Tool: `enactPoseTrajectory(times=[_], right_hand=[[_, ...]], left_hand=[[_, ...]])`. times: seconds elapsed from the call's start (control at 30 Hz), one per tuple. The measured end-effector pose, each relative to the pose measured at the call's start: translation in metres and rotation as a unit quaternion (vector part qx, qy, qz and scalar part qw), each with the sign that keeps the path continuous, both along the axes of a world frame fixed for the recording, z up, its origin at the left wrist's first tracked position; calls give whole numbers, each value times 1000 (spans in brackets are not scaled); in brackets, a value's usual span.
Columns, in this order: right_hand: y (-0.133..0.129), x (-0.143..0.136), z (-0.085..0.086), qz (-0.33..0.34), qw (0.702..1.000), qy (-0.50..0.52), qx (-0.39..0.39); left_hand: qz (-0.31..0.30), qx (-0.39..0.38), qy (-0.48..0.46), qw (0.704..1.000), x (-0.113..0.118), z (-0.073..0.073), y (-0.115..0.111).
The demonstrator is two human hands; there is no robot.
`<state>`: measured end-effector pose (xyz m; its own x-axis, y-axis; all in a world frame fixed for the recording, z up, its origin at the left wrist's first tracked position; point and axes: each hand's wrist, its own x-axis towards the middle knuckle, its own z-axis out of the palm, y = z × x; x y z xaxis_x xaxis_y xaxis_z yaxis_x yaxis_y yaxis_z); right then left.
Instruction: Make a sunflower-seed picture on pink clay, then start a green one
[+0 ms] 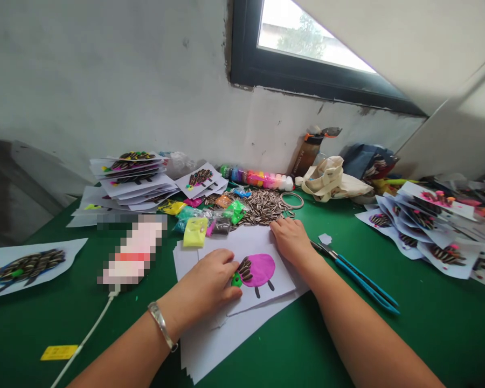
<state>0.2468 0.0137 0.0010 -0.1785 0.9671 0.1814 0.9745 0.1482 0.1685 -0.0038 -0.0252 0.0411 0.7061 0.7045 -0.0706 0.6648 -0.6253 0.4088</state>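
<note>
A white card [283,275] bears a flat magenta clay oval [261,270] with a green clay head, two dark legs and several striped seeds [246,270] at its left end. My left hand [210,280], wearing a silver bracelet, rests on the card's left side, fingertips at the green head and seeds; whether it pinches something is hidden. At the card's upper right edge lies my right hand [291,240], fingers bent towards the seed pile [262,206]. More white sheets [214,350] are stacked underneath.
Clay packets, including a yellow one [195,232], lie behind the cards. Blue-handled tweezers [366,283] and a tape ring [292,201] are at the right. Finished seed pictures are stacked left [135,186] and right [424,221]. A blurred-out device with a white cable [92,328] lies left.
</note>
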Motion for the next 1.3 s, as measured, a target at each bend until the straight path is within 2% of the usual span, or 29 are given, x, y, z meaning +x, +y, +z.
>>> enactPoseTrajectory(times=[0.33, 0.4, 0.47, 0.5, 0.57, 0.63, 0.77, 0.87, 0.93, 1.07, 1.3], right_hand=[[-3, 10, -1, -19, 999, 45, -7], [-7, 12, 4, -26, 997, 66, 4], [-15, 9, 14, -26, 990, 136, 35], [-20, 6, 20, -18, 974, 216, 58], [-32, -3, 30, 11, 924, 373, 83], [-46, -14, 35, 33, 884, 464, 53], [-65, -32, 29, 73, 824, 550, -112], [-68, -35, 22, 76, 800, 571, -169], [-66, -34, 19, 74, 808, 560, -168], [-61, -29, 19, 91, 846, 506, -139], [-61, -29, 18, 121, 885, 441, -85]], left_hand=[[0, -1, -2, 1000, 0, 2, -1], [1, -1, -3, 1000, 0, 1, -1], [1, 1, -8, 1000, 0, 0, 0], [0, 3, -10, 1000, -1, -1, 0], [-4, 7, -15, 1000, -1, -2, -1], [-5, 10, -18, 1000, -1, -3, -1], [-1, 12, -25, 1000, -1, -5, 0], [-5, 12, -37, 999, -2, -6, 1], [-7, 10, -44, 999, -2, -7, 1], [-6, 9, -48, 999, -3, -8, 1], [-6, -1, -33, 999, -1, -1, 0]])
